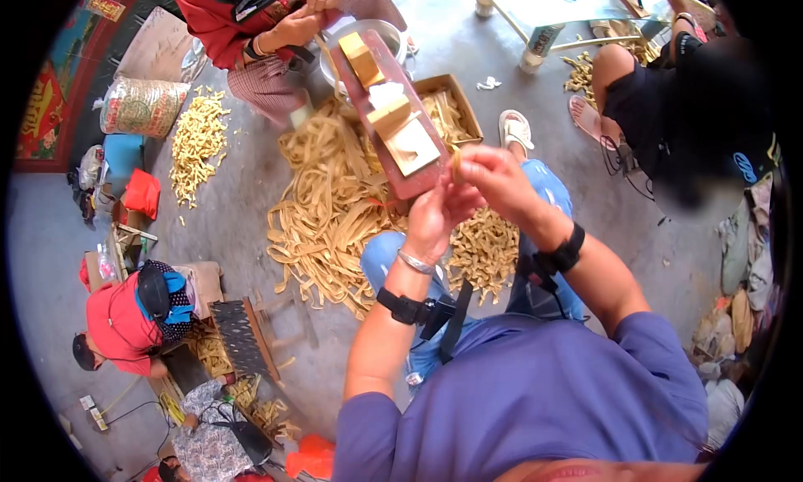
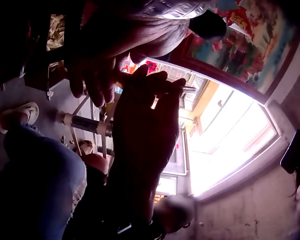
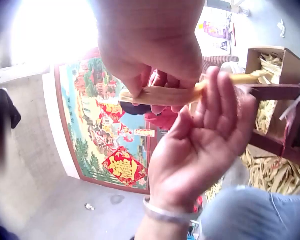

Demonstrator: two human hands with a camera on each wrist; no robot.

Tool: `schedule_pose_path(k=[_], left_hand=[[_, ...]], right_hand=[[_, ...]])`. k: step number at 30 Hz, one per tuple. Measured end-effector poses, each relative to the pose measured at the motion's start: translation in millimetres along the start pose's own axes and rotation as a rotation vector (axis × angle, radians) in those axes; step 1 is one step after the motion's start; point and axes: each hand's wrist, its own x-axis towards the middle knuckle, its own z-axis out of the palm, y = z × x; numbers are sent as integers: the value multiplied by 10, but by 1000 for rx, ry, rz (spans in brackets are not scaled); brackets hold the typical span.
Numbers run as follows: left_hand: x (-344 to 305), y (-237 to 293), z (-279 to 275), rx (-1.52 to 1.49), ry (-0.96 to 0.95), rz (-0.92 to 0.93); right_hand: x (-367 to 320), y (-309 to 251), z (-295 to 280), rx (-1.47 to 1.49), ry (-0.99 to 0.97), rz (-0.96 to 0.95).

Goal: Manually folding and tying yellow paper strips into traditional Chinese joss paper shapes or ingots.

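Note:
My right hand (image 1: 504,181) pinches a flat yellow-tan strip (image 3: 165,96) between thumb and fingers, the strip drawn out level in the right wrist view. Just below it, my left hand (image 3: 200,145) is turned palm up with fingers extended; the strip passes at its fingers, and a yellow length comes out beyond them. In the left wrist view both hands are dark against a bright opening. A narrow red-brown bench (image 1: 401,106) stands in front of the hands, carrying wooden blocks (image 1: 410,143) and a white crumpled piece (image 1: 386,93).
Loose long strips (image 1: 322,198) heap left of the bench, short knotted pieces (image 1: 483,248) lie between my knees, and a cardboard box (image 1: 462,106) holds more strips. A person in red (image 1: 213,30) sits across the bench; another in black (image 1: 711,106) sits at right.

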Motion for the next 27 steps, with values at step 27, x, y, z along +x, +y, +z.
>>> schedule_pose_path(k=[27], left_hand=[[-1026, -438, 1080, 1275, 312, 918]], right_hand=[[-1404, -303, 248, -660, 354, -352]])
